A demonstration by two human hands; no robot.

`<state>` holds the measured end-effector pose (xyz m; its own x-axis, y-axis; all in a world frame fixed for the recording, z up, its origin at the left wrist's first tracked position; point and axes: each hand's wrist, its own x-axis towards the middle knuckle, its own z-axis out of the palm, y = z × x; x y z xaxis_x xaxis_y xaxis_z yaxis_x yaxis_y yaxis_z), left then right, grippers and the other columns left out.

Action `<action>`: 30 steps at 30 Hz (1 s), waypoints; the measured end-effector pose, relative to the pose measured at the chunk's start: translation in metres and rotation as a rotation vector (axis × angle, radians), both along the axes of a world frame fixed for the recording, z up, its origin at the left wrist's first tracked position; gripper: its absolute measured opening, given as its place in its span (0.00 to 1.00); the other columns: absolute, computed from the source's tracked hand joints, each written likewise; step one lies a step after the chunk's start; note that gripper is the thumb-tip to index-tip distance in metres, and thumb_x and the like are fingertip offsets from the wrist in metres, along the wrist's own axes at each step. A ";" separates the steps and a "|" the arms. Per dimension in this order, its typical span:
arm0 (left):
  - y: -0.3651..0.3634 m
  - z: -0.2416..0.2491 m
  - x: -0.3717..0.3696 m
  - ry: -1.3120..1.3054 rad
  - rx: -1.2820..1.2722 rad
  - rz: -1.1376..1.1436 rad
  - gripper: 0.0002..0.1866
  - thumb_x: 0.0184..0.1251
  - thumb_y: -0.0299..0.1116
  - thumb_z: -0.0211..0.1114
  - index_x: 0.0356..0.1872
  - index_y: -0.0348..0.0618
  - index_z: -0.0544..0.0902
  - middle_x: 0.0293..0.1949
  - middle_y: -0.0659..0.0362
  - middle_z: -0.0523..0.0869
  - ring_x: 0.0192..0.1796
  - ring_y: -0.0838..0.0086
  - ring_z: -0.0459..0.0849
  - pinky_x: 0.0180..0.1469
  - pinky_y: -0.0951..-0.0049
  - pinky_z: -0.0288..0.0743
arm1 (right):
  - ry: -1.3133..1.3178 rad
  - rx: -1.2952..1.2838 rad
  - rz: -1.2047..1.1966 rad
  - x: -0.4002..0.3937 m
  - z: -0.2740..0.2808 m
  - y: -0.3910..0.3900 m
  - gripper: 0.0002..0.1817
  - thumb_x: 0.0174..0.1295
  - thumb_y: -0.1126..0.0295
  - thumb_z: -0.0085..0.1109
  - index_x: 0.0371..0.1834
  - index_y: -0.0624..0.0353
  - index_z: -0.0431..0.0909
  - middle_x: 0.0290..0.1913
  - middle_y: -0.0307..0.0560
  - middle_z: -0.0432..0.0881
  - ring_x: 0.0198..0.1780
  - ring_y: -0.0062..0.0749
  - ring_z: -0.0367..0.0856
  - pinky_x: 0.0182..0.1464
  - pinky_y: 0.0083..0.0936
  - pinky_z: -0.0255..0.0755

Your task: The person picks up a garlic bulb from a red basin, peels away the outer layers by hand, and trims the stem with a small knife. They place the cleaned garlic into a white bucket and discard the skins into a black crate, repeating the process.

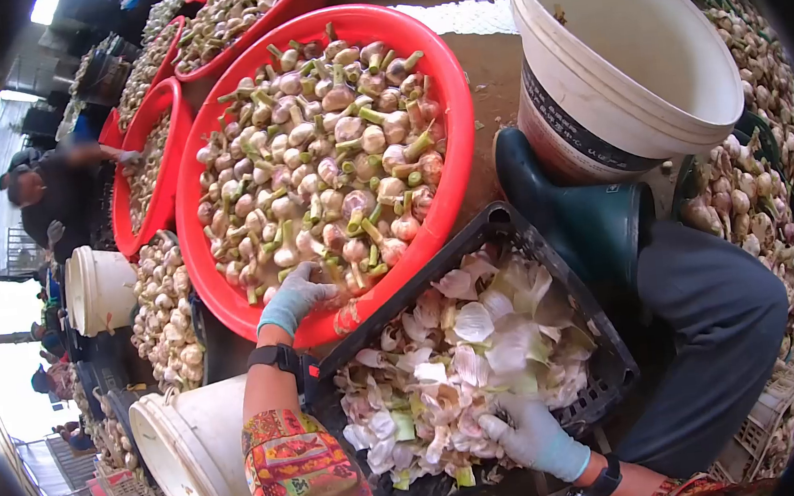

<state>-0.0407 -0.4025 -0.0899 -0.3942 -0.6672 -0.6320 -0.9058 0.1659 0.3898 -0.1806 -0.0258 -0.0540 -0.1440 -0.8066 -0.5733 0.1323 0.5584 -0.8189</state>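
Observation:
My left hand [300, 301], in a pale blue-and-white glove, reaches over the near rim of a red basin [460, 148]. Its thumb and fingers are apart beside the garlic bulbs [315, 179], which sit in water with short cut stems. Whether the fingertips touch a bulb is hard to make out. My right hand [534, 436], gloved alike, is low over loose garlic skins [468, 355] in a black plastic crate [565, 276]. Its fingers look spread and partly blurred, with nothing clearly held in them.
A large white bucket [585, 132] stands at the upper right, beside my green boot [583, 217]. Another white bucket [203, 454] lies close to my left forearm. Heaped garlic [165, 315] and more red basins [151, 189] are at the left, where another person [57, 193] works.

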 end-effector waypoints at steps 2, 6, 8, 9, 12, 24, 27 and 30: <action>-0.009 -0.015 -0.012 -0.074 0.049 -0.064 0.35 0.50 0.38 0.74 0.58 0.34 0.72 0.43 0.52 0.82 0.44 0.73 0.80 0.44 0.74 0.76 | 0.010 0.012 -0.018 -0.003 0.006 -0.011 0.14 0.65 0.61 0.55 0.41 0.63 0.77 0.30 0.51 0.81 0.32 0.37 0.80 0.38 0.30 0.74; -0.016 -0.020 -0.013 -0.118 0.278 -0.031 0.38 0.46 0.31 0.76 0.59 0.31 0.69 0.42 0.52 0.82 0.41 0.70 0.82 0.42 0.74 0.76 | -0.025 0.081 0.018 -0.005 0.009 -0.019 0.13 0.65 0.63 0.54 0.41 0.62 0.78 0.31 0.48 0.82 0.33 0.36 0.81 0.39 0.29 0.74; -0.017 -0.032 0.000 0.036 0.209 -0.059 0.28 0.47 0.25 0.72 0.52 0.33 0.73 0.35 0.55 0.82 0.32 0.72 0.82 0.37 0.75 0.76 | -0.016 0.045 -0.004 -0.005 0.007 -0.017 0.13 0.65 0.62 0.53 0.42 0.62 0.78 0.31 0.49 0.82 0.33 0.37 0.81 0.39 0.30 0.74; -0.015 -0.024 0.004 0.035 0.212 -0.067 0.28 0.47 0.25 0.72 0.52 0.33 0.73 0.35 0.55 0.82 0.32 0.72 0.82 0.37 0.75 0.76 | -0.005 0.000 -0.025 -0.005 0.006 -0.015 0.14 0.65 0.62 0.53 0.42 0.62 0.78 0.31 0.50 0.82 0.33 0.39 0.81 0.39 0.30 0.74; 0.002 0.012 0.015 0.201 0.335 0.280 0.15 0.50 0.17 0.60 0.41 0.33 0.77 0.27 0.58 0.80 0.24 0.77 0.78 0.27 0.79 0.70 | 0.033 -0.063 -0.011 -0.006 0.006 -0.009 0.16 0.66 0.60 0.52 0.44 0.62 0.77 0.30 0.54 0.81 0.32 0.45 0.81 0.37 0.33 0.74; 0.154 0.162 0.013 0.415 0.309 0.001 0.28 0.56 0.35 0.71 0.56 0.35 0.73 0.44 0.57 0.82 0.45 0.75 0.81 0.49 0.75 0.75 | 0.107 -0.243 -0.049 -0.006 0.011 0.011 0.14 0.64 0.62 0.55 0.39 0.64 0.73 0.23 0.56 0.77 0.27 0.51 0.77 0.32 0.37 0.71; 0.120 0.148 0.009 0.435 0.274 0.314 0.29 0.57 0.35 0.70 0.57 0.35 0.72 0.45 0.58 0.81 0.49 0.74 0.79 0.54 0.72 0.73 | 0.016 -0.121 0.011 -0.010 0.022 0.009 0.13 0.64 0.64 0.54 0.41 0.64 0.72 0.28 0.58 0.78 0.31 0.54 0.78 0.36 0.40 0.72; 0.061 0.084 0.002 0.313 0.056 0.095 0.22 0.58 0.27 0.65 0.54 0.37 0.75 0.42 0.58 0.81 0.45 0.76 0.78 0.51 0.76 0.73 | 0.224 -0.149 0.088 -0.016 0.013 0.009 0.14 0.63 0.68 0.49 0.47 0.66 0.72 0.39 0.61 0.77 0.41 0.56 0.76 0.44 0.39 0.71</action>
<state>-0.0388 -0.3413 -0.0059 -0.5126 -0.6781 -0.5267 -0.7512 0.0570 0.6576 -0.1969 -0.0169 -0.0410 -0.1793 -0.8945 -0.4095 -0.1046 0.4312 -0.8962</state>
